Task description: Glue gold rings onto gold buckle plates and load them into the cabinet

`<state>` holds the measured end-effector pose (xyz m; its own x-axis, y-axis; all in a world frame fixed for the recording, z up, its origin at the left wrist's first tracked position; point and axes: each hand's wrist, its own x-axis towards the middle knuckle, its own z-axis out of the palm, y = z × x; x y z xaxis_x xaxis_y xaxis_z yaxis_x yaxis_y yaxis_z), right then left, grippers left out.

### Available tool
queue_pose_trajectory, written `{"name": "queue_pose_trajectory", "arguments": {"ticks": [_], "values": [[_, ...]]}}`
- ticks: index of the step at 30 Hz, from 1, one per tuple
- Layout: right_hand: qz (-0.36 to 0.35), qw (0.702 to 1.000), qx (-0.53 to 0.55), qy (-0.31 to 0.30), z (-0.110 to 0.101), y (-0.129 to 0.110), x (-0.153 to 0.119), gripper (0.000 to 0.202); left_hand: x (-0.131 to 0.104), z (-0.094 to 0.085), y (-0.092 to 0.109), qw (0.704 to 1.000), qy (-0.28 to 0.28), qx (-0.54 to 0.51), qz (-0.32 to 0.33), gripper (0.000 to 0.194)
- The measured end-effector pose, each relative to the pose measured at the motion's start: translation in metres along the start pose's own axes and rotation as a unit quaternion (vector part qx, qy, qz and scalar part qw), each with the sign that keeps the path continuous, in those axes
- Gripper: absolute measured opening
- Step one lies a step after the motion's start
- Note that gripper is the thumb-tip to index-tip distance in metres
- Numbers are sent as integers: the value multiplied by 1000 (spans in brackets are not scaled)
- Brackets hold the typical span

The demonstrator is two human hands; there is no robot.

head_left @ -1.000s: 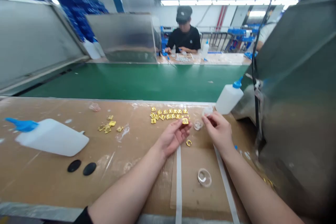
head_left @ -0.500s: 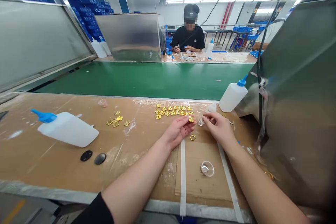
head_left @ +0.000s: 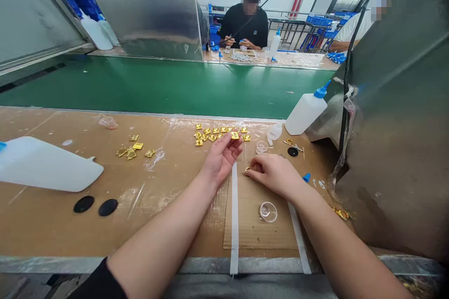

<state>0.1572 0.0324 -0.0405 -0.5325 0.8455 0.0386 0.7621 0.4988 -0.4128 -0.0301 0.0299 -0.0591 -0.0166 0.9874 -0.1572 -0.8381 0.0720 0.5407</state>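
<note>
My left hand [head_left: 222, 156] pinches a small gold square piece [head_left: 235, 135] between thumb and fingertips, just in front of several similar gold pieces [head_left: 199, 135] lying in rows. To its right, my right hand [head_left: 271, 173] is low over the cardboard with thumb and finger closed on a small gold ring [head_left: 248, 169], which is mostly hidden by the fingertips. A clear round cup [head_left: 268, 212] stands on the cardboard pad [head_left: 259, 238] nearer to me. Another clear dish [head_left: 262, 146] lies beyond my right hand.
White squeeze bottles lie at left [head_left: 52, 163] and stand at back right [head_left: 306, 113]. More gold pieces [head_left: 131, 153] and two black discs [head_left: 108, 207] lie left. A metal panel [head_left: 396, 126] bounds the right side. Beyond a green belt [head_left: 175, 86], another person [head_left: 245, 23] sits working.
My right hand has moved from beside the clear dish down to the gold ring and closed on it. My left hand still holds the gold piece. The view has tilted downward.
</note>
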Motion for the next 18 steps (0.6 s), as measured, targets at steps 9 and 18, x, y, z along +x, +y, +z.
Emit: {"name": "queue_pose_trajectory", "arguments": {"ticks": [9,18], "values": [[-59,923,378,32,-8,-1,-2,20,-8,3,1,994,-80,63,39,31],[-135,812,558,104,-19,-6,-7,13,-20,8,1,986,-151,62,6,33]]}}
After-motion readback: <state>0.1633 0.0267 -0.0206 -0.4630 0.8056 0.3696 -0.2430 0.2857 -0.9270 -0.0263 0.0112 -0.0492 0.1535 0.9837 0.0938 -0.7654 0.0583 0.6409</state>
